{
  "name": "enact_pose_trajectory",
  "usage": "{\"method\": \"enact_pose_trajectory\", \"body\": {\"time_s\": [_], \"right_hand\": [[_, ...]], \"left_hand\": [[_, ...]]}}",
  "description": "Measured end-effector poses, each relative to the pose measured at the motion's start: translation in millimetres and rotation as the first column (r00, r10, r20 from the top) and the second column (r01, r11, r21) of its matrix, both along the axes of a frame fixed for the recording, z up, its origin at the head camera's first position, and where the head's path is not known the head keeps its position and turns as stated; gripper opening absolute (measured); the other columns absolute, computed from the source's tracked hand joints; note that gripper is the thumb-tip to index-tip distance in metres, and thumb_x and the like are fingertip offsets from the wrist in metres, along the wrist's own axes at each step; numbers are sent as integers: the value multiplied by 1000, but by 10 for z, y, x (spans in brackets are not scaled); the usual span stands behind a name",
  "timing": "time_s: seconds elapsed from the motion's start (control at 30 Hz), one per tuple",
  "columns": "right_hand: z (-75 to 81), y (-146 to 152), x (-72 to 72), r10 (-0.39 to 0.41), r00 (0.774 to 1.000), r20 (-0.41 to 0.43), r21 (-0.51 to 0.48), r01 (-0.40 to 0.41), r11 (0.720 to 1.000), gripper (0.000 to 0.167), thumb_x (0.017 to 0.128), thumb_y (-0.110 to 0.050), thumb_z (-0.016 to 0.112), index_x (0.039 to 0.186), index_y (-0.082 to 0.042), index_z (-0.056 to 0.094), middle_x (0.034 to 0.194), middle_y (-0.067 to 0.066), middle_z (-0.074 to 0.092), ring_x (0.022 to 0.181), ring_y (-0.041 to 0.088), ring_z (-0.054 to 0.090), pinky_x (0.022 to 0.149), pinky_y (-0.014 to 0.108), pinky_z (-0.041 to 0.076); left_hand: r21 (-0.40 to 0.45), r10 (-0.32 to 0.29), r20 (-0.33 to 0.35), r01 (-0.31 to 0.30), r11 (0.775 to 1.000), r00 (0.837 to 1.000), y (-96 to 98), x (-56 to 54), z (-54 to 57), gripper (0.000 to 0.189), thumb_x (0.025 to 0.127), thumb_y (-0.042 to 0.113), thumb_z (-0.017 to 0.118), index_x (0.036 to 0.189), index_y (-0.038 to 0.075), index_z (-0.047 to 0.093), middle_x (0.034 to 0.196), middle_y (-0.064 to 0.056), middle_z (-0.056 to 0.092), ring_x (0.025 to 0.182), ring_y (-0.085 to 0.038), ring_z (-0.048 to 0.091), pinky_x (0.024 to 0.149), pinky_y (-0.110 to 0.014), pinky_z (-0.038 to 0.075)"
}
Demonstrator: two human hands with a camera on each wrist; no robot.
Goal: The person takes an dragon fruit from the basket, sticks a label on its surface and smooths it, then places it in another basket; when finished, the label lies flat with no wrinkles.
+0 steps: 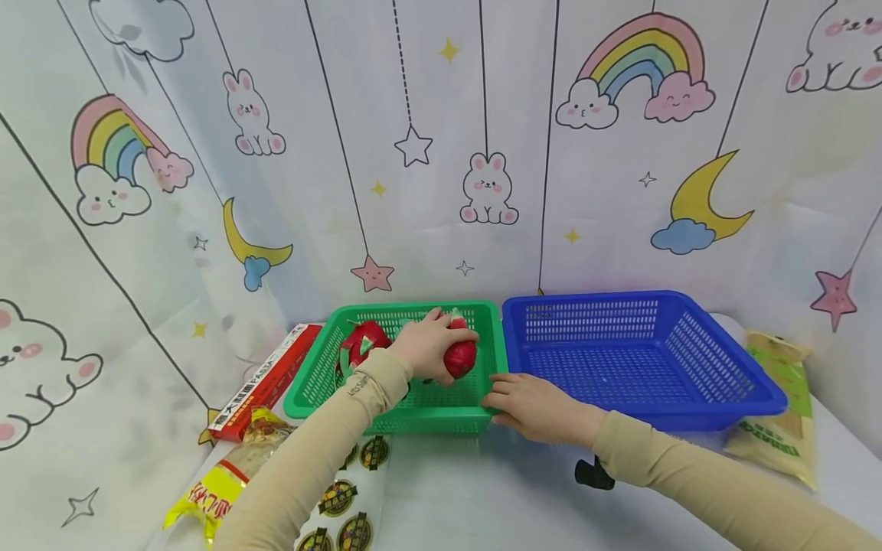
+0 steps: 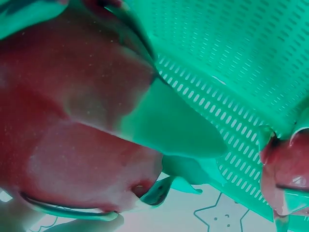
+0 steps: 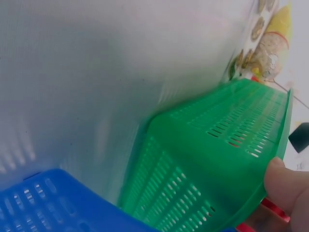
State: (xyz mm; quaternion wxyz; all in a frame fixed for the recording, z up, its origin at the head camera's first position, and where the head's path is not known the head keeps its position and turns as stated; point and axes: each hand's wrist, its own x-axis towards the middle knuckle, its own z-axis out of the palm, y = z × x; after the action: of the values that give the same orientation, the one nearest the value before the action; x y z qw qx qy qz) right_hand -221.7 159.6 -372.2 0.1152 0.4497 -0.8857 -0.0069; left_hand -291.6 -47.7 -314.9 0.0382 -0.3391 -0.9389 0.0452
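My left hand (image 1: 430, 348) grips a red dragon fruit (image 1: 460, 358) with green-tipped scales over the right part of the green basket (image 1: 396, 414). That held dragon fruit (image 2: 91, 111) fills the left of the left wrist view, with blurred fingers at its lower edge. A second dragon fruit (image 1: 365, 338) lies in the basket's left half; in the left wrist view this fruit (image 2: 292, 169) shows at the right edge. My right hand (image 1: 534, 405) holds the basket's front right corner, its thumb (image 3: 280, 181) on the outside of the rim.
Close beside the green basket on the right stands a blue basket (image 1: 599, 375). A red pasta box (image 1: 258, 383) and a yellow food bag (image 1: 223, 482) lie at left, near a sheet of round stickers (image 1: 338, 497). Another yellow-green bag (image 1: 779, 413) is at far right.
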Motion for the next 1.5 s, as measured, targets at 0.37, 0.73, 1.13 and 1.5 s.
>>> {"method": "enact_pose_trajectory", "body": {"time_s": [0.37,0.73,1.13,1.5], "right_hand": [[23,23,35,-28,999,23,-13,28,1000,35,88,-33,60,117,-13,63,122,8,60,122,30,49,99,43,42],[86,134,74,-182,961,210,-115,209,971,58,88,-40,59,131,-2,49,133,12,50,122,27,50,95,41,45],[158,168,109,-125,848,515,-368,351,861,86,84,-47,62,147,-6,20,141,11,41,126,30,44,96,48,43],[172,186,126,-91,881,464,-425,312,850,88,79,-41,69,145,-10,21,138,11,42,123,30,46,93,46,46]], "left_hand": [[68,-48,-60,52,996,997,-55,125,35,70,65,40,79,128,37,49,133,-9,47,133,-38,29,91,-55,44],[155,-106,-140,127,980,985,-49,300,-1,71,64,42,80,127,37,49,130,-8,50,134,-38,28,91,-56,44],[123,-190,-264,229,966,945,-32,530,-25,73,64,47,79,129,38,48,128,-12,52,133,-41,29,89,-58,43],[118,-295,-412,371,921,862,-33,712,-82,73,62,51,78,128,36,51,131,-13,50,131,-41,33,88,-55,45]]}}
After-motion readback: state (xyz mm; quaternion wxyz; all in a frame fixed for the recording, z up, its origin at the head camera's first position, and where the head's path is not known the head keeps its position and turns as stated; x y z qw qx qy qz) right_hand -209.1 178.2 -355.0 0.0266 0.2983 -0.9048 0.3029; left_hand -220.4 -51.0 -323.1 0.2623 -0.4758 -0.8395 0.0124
